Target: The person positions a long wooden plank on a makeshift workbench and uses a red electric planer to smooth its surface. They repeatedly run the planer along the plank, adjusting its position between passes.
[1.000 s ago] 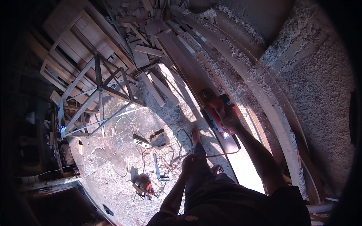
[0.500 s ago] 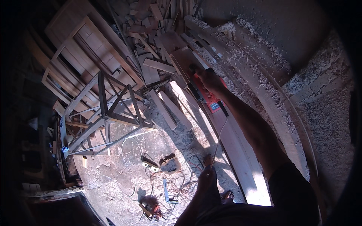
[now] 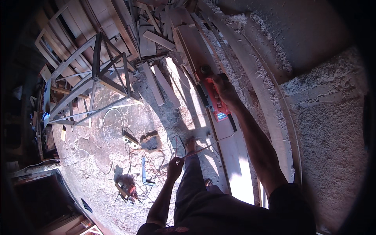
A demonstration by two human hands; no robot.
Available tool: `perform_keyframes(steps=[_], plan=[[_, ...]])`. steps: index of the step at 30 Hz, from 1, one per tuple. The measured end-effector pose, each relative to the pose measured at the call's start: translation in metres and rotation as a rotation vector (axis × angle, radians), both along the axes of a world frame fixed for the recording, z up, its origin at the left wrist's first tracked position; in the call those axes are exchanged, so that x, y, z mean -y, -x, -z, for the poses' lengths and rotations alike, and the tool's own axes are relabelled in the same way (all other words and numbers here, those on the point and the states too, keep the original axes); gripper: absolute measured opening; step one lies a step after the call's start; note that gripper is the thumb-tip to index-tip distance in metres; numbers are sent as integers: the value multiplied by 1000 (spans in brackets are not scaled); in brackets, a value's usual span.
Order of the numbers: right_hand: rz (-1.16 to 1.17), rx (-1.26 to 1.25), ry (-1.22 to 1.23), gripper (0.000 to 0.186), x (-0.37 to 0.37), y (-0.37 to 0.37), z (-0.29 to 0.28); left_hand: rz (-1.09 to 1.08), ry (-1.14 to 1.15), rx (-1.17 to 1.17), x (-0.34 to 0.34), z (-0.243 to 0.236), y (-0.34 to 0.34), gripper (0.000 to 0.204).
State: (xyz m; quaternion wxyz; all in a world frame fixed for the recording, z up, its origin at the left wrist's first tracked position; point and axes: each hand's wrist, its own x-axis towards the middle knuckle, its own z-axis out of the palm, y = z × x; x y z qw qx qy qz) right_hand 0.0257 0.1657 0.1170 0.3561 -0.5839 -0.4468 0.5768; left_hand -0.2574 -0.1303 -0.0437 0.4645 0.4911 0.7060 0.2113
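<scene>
my right hand is wrapped round the handle of the red planer, which sits on the long board. my left hand, fingers curled in, grips the cord from the planer's near end. shavings lie to the right.

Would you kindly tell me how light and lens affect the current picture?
All in the head view: glare whitens the board at its near end; the shavings-strewn plank at right looks bowed, probably by the fisheye; corners darken to black.
</scene>
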Motion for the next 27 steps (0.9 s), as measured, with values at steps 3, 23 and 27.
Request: perform_keyframes(steps=[3,23,27], plan=[[-21,76,52,62,141,-26,-7,55,-101,26,55,27,-2,25],[36,180,14,52,427,-72,34,280,94,88,177,20,-72,18],[58,53,30,55,302,-37,-2,87,156,27,138,16,-61,19]])
